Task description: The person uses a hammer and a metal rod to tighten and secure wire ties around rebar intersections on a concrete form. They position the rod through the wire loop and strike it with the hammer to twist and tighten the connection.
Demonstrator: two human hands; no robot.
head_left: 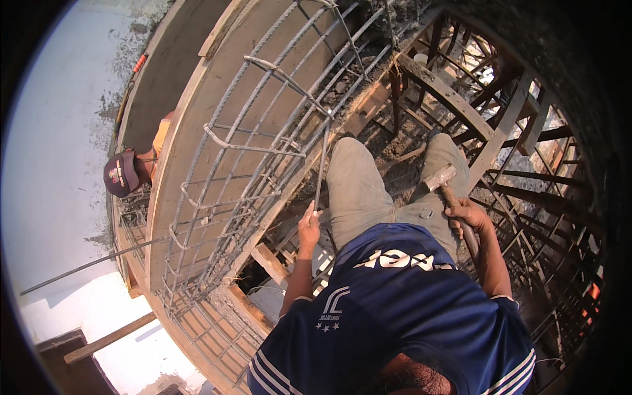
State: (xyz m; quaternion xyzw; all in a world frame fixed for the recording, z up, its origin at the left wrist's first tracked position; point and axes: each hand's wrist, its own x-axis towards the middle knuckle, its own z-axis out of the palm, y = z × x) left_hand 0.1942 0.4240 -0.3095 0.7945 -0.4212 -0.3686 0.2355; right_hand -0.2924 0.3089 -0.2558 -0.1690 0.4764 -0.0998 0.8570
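Observation:
My left hand (pixel 308 229) is closed around the lower end of a thin steel rod (pixel 322 161). The rod slants up and away, its far end meeting the rebar cage (pixel 247 125) near a crossing of bars. Ribbed bars and bent stirrups form this cage, which curves along a plywood formwork wall (pixel 197 99). Over my right thigh, my right hand (pixel 467 217) grips the wooden handle of a hammer (pixel 451 194). Its pale, dusty head (pixel 440 176) points away from me, above my knee.
Another person in a dark cap (pixel 122 172) is behind the formwork on the left. Wooden beams (pixel 447 95) and many dark struts (pixel 540 184) crisscross over a drop at the right. A long bar (pixel 92 264) sticks out left, near a timber plank (pixel 108 339).

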